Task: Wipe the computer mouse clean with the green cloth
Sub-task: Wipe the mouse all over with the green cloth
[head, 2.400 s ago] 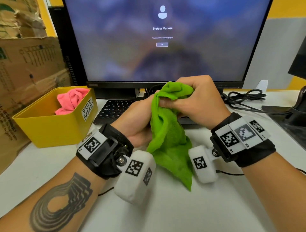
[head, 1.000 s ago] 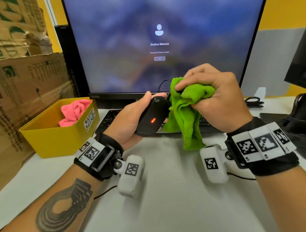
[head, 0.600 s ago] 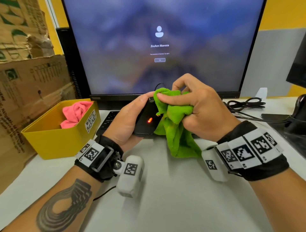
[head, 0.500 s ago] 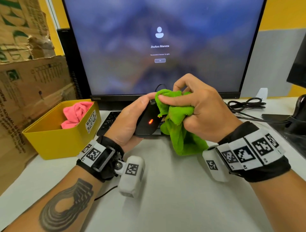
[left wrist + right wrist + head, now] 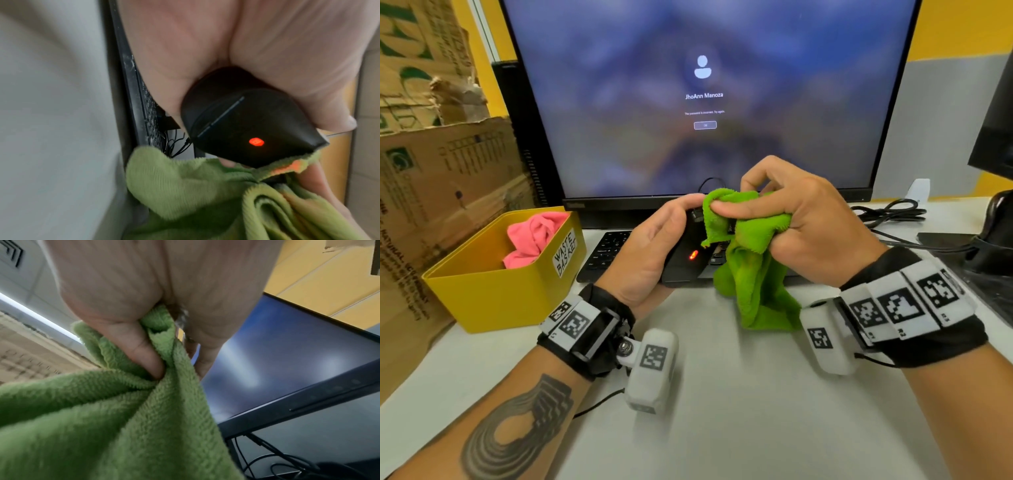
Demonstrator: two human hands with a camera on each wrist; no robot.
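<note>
Your right thumb and fingers (image 5: 726, 205) pinch a bunched fold of the green cloth (image 5: 753, 270) and press it against the far end of the mouse (image 5: 685, 260). To wipe well, I'd say keep that fold tight under your fingertips so the cloth, not bare skin, rubs the plastic, and work along the edges and the underside around the red light (image 5: 256, 142) in short strokes.

Your right hand (image 5: 801, 222) is curled closed round the cloth; the wrist view shows a finger (image 5: 144, 356) dug into the gathered folds, with the loose tail hanging toward the desk (image 5: 739, 411).

Your left hand (image 5: 650, 253) wraps the mouse, fingers curled over its top and thumb along the side, holding it belly-up above the keyboard (image 5: 606, 253), clear of the desk. Turn it a little in that hand, I think, so each face meets the cloth.

Off to the left sits a yellow bin (image 5: 493, 294) with a pink rag (image 5: 534, 236) inside, and the monitor (image 5: 705, 96) stands behind.
</note>
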